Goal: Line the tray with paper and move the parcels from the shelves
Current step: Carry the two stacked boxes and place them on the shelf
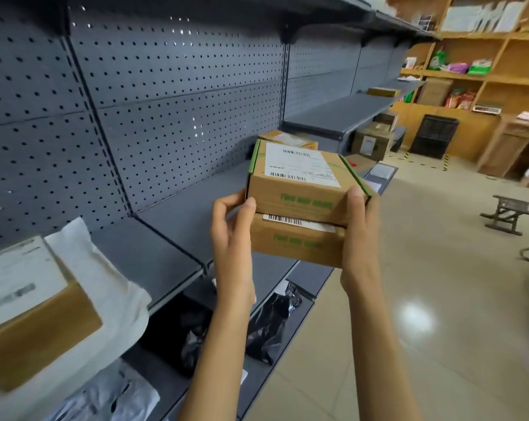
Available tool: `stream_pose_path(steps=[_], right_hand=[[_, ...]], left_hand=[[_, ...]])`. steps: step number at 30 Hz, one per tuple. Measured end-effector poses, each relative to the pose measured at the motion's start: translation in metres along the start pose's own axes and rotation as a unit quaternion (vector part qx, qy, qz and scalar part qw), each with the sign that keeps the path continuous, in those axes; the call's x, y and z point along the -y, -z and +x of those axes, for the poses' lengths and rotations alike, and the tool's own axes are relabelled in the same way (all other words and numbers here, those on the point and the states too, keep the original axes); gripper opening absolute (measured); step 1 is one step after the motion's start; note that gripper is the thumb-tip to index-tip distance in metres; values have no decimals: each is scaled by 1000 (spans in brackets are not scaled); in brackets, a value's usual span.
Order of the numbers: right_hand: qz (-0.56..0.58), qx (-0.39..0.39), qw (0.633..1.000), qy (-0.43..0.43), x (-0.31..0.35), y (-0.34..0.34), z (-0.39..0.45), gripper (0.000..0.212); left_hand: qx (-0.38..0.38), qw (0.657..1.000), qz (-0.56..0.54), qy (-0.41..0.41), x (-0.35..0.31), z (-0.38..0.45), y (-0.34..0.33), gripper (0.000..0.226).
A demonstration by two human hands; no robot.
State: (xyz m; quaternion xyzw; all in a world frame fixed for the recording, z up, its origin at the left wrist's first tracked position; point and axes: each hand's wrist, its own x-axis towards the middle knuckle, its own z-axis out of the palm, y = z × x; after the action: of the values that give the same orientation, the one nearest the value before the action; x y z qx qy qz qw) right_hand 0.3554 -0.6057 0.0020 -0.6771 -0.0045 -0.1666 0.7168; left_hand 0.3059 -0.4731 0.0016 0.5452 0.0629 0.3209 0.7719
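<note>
Two brown cardboard parcels with green print are stacked one on the other in front of me, the upper parcel [299,177] carrying a white shipping label and the lower parcel [296,243] showing a barcode strip. My left hand [232,229] grips the stack's left side and my right hand [358,229] grips its right side, holding it in the air just off the grey metal shelf [178,226]. Another brown parcel [287,138] lies on the shelf right behind the stack. No tray is in view.
At the near left of the shelf lie a brown labelled box [29,314] and a white padded mailer [105,287]. Black plastic bags [269,326] sit on the lower shelf. A small dark stool [507,212] stands on the tiled floor at right; wooden shelving [481,74] lines the back.
</note>
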Motion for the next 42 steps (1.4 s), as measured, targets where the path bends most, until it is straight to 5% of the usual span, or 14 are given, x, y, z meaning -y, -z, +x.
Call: stream_pose_path(steps=[10, 21, 32, 39, 42], right_hand=[[6, 40, 999, -16, -39, -52, 111, 48], [36, 233, 972, 21, -76, -137, 210, 41], [21, 355, 935, 9, -132, -144, 294, 42], [9, 404, 915, -8, -156, -139, 337, 36], [4, 416, 909, -29, -166, -138, 354, 39]], left_hand=[[-30, 998, 41, 21, 53, 99, -32, 11], [-206, 974, 95, 5, 92, 188, -31, 10], [-303, 940, 144, 55, 149, 214, -76, 5], [-304, 939, 155, 46, 176, 226, -103, 32], [-298, 932, 198, 54, 187, 235, -112, 63]])
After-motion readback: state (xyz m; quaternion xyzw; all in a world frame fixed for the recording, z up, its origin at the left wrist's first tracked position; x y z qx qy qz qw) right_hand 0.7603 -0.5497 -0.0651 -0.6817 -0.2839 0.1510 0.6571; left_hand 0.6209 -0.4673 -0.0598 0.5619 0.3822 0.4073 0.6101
